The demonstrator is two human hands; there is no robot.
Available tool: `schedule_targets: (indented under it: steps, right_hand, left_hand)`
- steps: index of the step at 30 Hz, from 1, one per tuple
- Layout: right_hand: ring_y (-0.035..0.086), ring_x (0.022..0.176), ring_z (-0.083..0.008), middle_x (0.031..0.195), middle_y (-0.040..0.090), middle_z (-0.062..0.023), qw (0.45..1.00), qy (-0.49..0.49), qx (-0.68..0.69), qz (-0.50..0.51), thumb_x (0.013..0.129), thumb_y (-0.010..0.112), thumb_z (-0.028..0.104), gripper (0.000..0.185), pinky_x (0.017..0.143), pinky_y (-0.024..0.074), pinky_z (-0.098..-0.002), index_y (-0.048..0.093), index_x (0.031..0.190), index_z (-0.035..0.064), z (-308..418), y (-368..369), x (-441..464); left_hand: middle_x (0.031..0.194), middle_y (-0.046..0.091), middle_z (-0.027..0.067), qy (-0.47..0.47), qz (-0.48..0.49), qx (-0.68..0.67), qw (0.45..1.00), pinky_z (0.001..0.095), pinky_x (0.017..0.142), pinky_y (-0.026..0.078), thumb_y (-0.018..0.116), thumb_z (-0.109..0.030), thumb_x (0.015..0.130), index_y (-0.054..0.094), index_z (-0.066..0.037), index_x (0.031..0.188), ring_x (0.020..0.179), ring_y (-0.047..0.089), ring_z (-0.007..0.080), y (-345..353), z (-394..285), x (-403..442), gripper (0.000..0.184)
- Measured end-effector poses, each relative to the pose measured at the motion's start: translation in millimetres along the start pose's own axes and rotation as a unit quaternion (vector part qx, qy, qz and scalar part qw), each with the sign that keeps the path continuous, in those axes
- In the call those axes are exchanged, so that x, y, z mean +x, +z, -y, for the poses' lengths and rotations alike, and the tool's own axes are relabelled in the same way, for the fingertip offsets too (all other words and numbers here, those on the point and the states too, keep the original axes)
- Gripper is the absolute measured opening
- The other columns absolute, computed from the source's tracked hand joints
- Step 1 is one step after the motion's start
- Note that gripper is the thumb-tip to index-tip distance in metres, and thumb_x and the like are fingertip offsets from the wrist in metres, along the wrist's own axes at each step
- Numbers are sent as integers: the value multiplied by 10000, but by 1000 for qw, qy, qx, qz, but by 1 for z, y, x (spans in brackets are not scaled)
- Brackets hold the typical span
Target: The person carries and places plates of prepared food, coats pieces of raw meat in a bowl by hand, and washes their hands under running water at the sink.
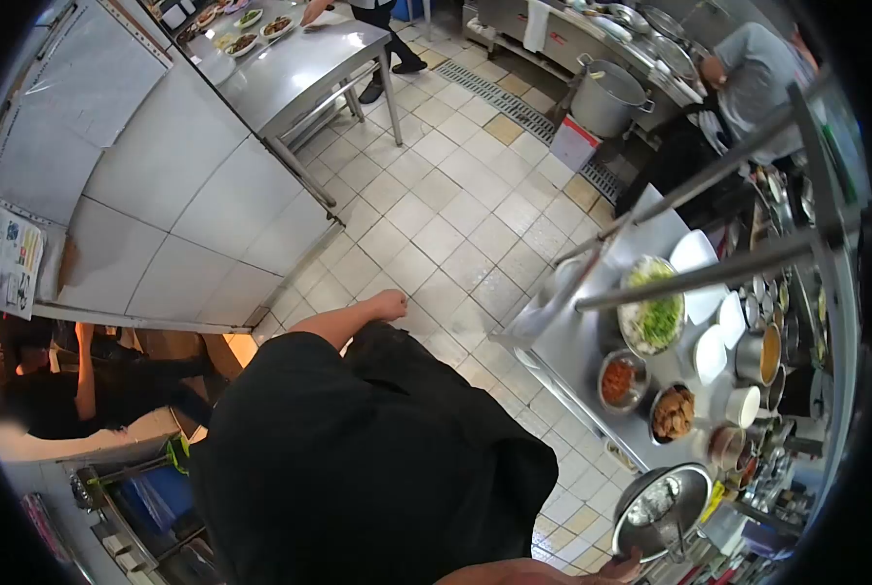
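My right hand [623, 565], partly cut off by the bottom edge, grips the rim of a metal mixing bowl [694, 487]. A whitish substance and what looks like a utensil handle are inside the bowl. My left hand [389, 305] hangs over the tiled floor, its fingers curled into a loose fist with nothing visible in it. Beside the held bowl, on a steel counter [572, 356], stand a bowl of browned food pieces [673, 413], a bowl of chopped red food [623, 380] and a large bowl of chopped green and white vegetables [652, 317].
White dishes [711, 354] and pots line the counter, under metal rails [699, 268]. A large stockpot [606, 97] stands beyond, near a person in grey [762, 83]. Plated food [243, 44] sits on a steel table [309, 58] with another person nearby. Someone in black [85, 385] is at left.
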State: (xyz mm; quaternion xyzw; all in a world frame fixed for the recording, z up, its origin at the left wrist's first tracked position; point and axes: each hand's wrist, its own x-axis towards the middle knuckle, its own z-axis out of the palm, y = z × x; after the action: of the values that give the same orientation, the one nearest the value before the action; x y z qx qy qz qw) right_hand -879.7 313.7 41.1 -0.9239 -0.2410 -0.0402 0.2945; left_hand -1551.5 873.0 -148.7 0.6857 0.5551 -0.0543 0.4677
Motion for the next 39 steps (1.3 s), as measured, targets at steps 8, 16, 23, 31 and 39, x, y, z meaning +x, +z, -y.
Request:
schedule_targets:
  steps: [8, 16, 23, 31, 39]
  right_hand:
    - [546, 960, -262, 1062, 562, -114, 860, 210, 396, 242, 664, 567, 46, 478, 841, 443, -366, 536, 1140, 10, 371, 162, -120]
    - [568, 875, -194, 1005, 588, -92, 809, 45, 398, 430, 654, 552, -35, 474, 773, 455, -304, 497, 1125, -7, 699, 466, -177]
    - [574, 715, -174, 866, 609, -93, 733, -26, 410, 542, 656, 637, 71, 458, 566, 464, -307, 531, 1081, -63, 975, 646, -310]
    - [594, 680, -196, 833, 580, -126, 762, -5, 402, 507, 727, 659, 90, 301, 451, 467, -316, 504, 954, -31, 1122, 778, -496]
    - [572, 660, -147, 722, 580, -48, 631, -54, 415, 653, 860, 587, 199, 158, 557, 457, -290, 572, 847, 43, 1020, 751, -520]
  left_hand:
    - [678, 647, 150, -67, -110, -112, 985, 339, 567, 506, 607, -191, 727, 669, 12, 802, 573, 637, 218, -93, 206, 32, 225]
    - [912, 640, 92, -148, -222, -385, 884, 270, 515, 476, 594, -181, 813, 587, 15, 1072, 697, 639, 140, -183, 279, -61, 324]
    - [971, 628, 74, -213, -291, -509, 782, 263, 638, 483, 593, -202, 872, 552, -3, 1133, 798, 636, 151, -190, 304, -140, 331]
    - [1020, 618, 84, -95, -390, -564, 722, 275, 722, 498, 545, -115, 900, 551, -6, 1115, 859, 637, 167, -268, 236, -131, 242]
    - [958, 594, 66, 72, -481, -478, 731, 261, 780, 466, 578, -102, 880, 533, 15, 1115, 841, 574, 122, -478, 167, -20, 266]
